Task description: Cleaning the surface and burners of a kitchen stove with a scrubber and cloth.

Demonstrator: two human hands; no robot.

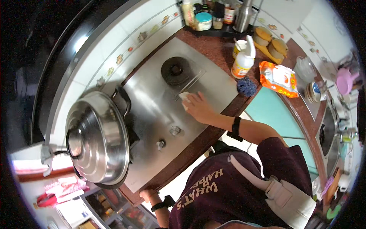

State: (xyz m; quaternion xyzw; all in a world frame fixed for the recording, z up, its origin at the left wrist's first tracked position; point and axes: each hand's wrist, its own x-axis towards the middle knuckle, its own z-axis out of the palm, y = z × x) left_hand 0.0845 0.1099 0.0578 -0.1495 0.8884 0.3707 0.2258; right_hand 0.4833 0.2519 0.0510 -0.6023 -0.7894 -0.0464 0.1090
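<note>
My right hand (198,108) presses a crumpled white wipe (184,98) flat against the stainless steel cooktop (151,103). It is just below a thin rectangular outline on the steel, close to the round black burner (175,70). At the front edge of the brown stone counter (177,163), my left hand (150,196) rests with its fingers on the rim; nothing shows in it. Two control knobs, the nearer one (160,144) and the farther one (175,130), stand between my hands. A large lidded steel wok (98,140) covers the left burner.
Right of the cooktop are a blue mesh scrubber (246,87), a white spray bottle (243,63) and an orange wipes pack (278,78). A black rack (218,31) of jars stands in the corner, beside lidded pots (270,43). A sink (327,134) lies far right. The range hood (43,71) overhangs the left.
</note>
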